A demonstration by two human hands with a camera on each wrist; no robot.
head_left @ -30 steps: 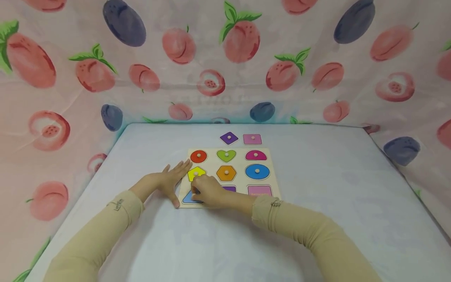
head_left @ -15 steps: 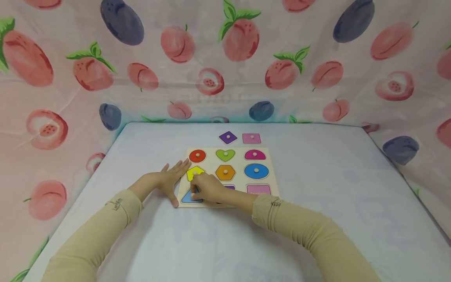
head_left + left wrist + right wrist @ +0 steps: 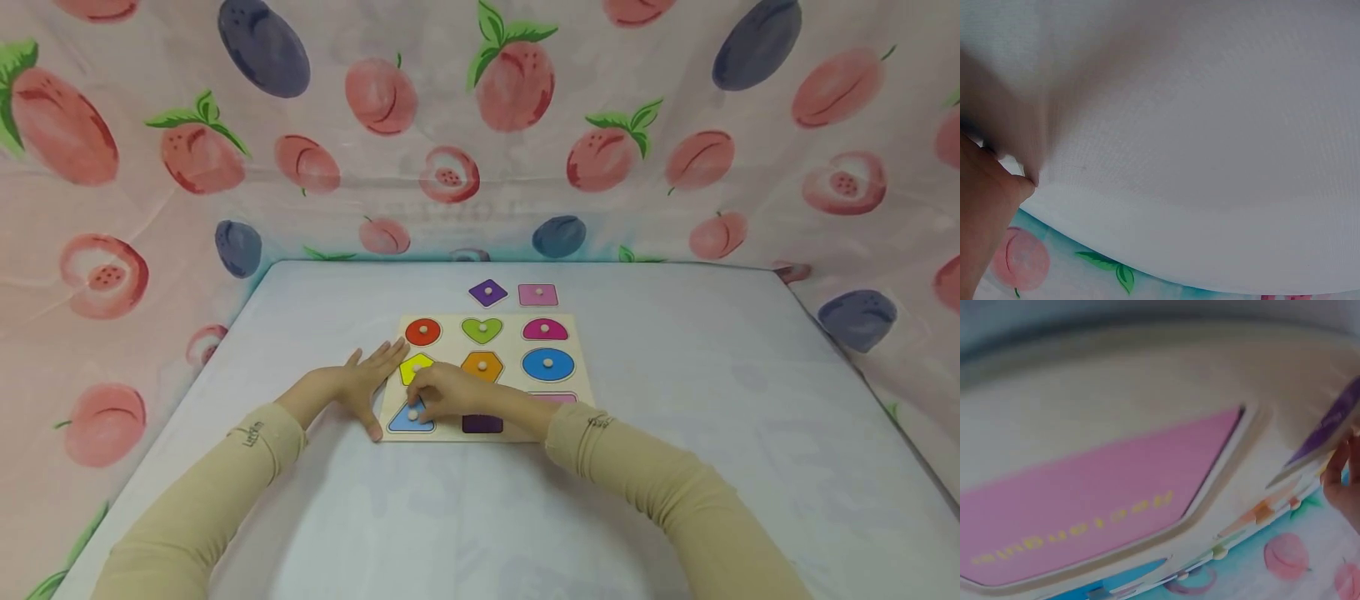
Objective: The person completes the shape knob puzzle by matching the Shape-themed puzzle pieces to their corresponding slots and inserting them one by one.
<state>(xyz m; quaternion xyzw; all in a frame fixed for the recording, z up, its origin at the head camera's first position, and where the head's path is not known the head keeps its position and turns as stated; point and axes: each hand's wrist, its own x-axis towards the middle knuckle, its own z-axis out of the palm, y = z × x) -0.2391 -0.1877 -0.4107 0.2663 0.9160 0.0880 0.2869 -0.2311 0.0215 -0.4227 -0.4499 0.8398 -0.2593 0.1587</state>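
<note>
A wooden knob puzzle board (image 3: 517,350) lies on the table. My left hand (image 3: 363,387) rests along its left edge, fingers spread and straight. Over the lower left of the board is my right hand (image 3: 453,389), fingers bent and apart, thumb close beside the knob of the light blue triangle (image 3: 403,423). That triangle sits in its slot. Other pieces in the board include the yellow pentagon (image 3: 412,364), orange hexagon (image 3: 472,363) and blue oval (image 3: 536,367). A purple recess (image 3: 482,423) and a pink recess (image 3: 1104,506) marked with lettering hold no piece.
Behind the board lie a purple diamond piece (image 3: 488,285) and a pink rectangle piece (image 3: 528,296), both with knobs. The white table (image 3: 675,375) extends around the board. A fruit-print cloth (image 3: 525,183) hangs along the back and sides.
My right hand has let go of the light blue triangle's knob and shifted slightly up and right, its fingers parting. The knob now shows. My left hand stays in place.
</note>
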